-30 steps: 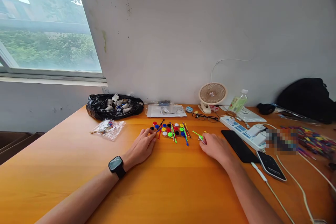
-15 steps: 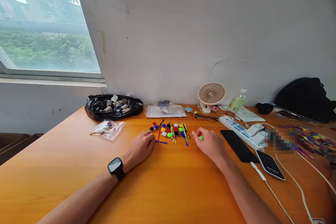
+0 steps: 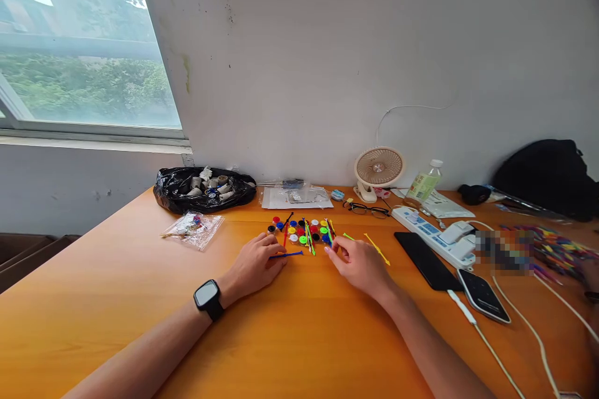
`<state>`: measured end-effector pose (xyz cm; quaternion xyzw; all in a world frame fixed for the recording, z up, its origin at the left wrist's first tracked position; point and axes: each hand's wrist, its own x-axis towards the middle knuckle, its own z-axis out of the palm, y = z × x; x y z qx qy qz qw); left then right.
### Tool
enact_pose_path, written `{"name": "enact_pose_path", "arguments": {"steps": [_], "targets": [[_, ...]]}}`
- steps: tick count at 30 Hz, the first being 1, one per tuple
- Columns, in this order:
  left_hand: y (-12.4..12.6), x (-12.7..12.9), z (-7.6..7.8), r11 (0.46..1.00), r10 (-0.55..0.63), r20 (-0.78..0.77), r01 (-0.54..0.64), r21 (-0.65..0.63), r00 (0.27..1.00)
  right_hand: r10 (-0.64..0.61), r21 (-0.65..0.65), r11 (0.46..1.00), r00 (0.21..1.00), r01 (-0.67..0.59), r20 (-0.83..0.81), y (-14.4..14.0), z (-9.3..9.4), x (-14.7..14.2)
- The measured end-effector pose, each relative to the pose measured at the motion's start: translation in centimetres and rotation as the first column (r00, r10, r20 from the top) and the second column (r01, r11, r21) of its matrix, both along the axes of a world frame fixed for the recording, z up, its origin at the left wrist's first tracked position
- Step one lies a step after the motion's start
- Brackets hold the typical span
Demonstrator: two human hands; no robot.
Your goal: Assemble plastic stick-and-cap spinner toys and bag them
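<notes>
Small coloured discs (image 3: 293, 239) lie in rows on the table, with thin coloured sticks across them. My left hand (image 3: 255, 263) rests at their near left, thumb and fingers around a blue stick (image 3: 294, 254). A red stick (image 3: 285, 237) and a black-tipped one lie just beyond it. At the near right, my right hand (image 3: 358, 262) has its fingertips pinched at the end of another blue stick (image 3: 331, 242), which they partly hide. Green and white sticks (image 3: 309, 240) lie between the hands. Beside my right hand are a yellow stick (image 3: 377, 249) and a green stick (image 3: 348, 236).
A black bag of grey parts (image 3: 206, 199) and a clear bag (image 3: 194, 230) lie left. Behind are papers (image 3: 294, 198), glasses (image 3: 367, 209), a fan (image 3: 377, 168) and a bottle (image 3: 425, 181). Right are a power strip (image 3: 433, 237), phone (image 3: 483, 295), cables and a coloured heap (image 3: 561, 252).
My right hand has moved left to the sticks at the discs' right end. The yellow and green sticks beside it now show. My left hand has shifted slightly, and more of its blue stick is visible.
</notes>
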<state>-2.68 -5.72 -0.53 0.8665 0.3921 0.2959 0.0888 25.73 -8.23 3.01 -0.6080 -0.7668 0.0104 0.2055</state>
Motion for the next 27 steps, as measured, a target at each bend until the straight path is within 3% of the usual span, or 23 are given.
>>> {"name": "enact_pose_path", "arguments": {"steps": [6,15,22,27], "targets": [[-0.3,0.0,0.3,0.997,-0.068,0.079,0.070,-0.027,0.995,0.103,-0.036,0.994,0.994,-0.104,-0.029,-0.5,-0.4,-0.8],[1.1,-0.8,-0.6,0.986,0.167,0.287,-0.159,-0.054,0.943,0.132,-0.060,0.989,0.990,-0.134,-0.040,-0.5,-0.5,-0.8],[1.9,-1.1,-1.0,0.981,0.194,0.301,-0.176,-0.085,0.934,0.140,-0.063,0.988,0.989,-0.143,-0.048,-0.6,-0.3,-0.8],[1.9,-1.1,-1.2,0.984,0.176,0.229,-0.164,-0.070,0.957,0.135,-0.065,0.988,0.990,-0.138,-0.043,-0.6,-0.3,-0.8]]}}
